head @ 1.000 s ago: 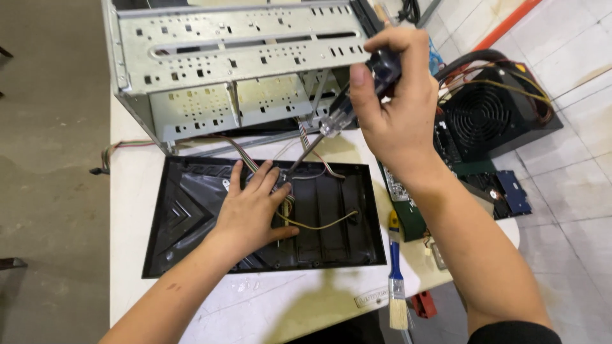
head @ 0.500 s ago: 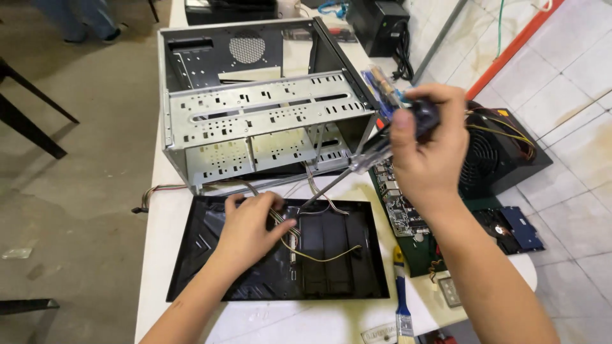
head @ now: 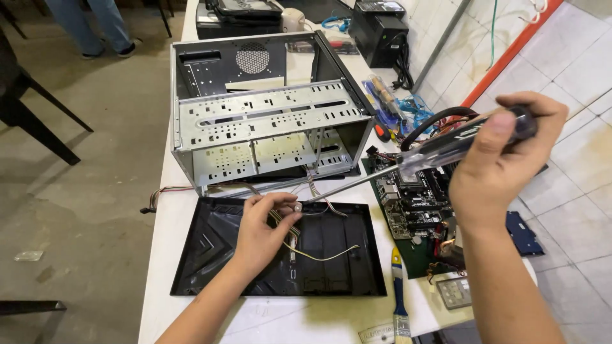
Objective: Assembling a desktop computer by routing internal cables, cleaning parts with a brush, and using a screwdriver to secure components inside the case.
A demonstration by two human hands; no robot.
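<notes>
We had one long screwdriver (head: 408,162) in our right hand (head: 503,159), fingers wrapped tight around its glossy dark handle up by the tiled wall, the thin steel shaft slanting down and left. Its tip met a small shiny screw (head: 297,207) that our left hand (head: 261,232) pinched between thumb and forefinger, just above the upper edge of the black plastic front panel (head: 210,255). That panel was flat, rectangular and ribbed, lying on the white surface (head: 159,267) with a thin yellowish wire (head: 325,257) curling across it.

Behind it stood one bare metal computer case (head: 268,124), dull grey sheet steel punched with slots and a round fan grille, a bundle of thin cables (head: 169,191) trailing from its lower left corner. To the right lay one green circuit board (head: 414,204), densely studded, and one paintbrush (head: 398,293) with a blue and yellow handle pointed toward us.

Compared with half a second earlier, our right hand had drawn back to the right and lifted, so far more of the shaft showed, and the left hand had turned from lying flat among the wires to a pinch on the screw. The case sat lower in view than before.
</notes>
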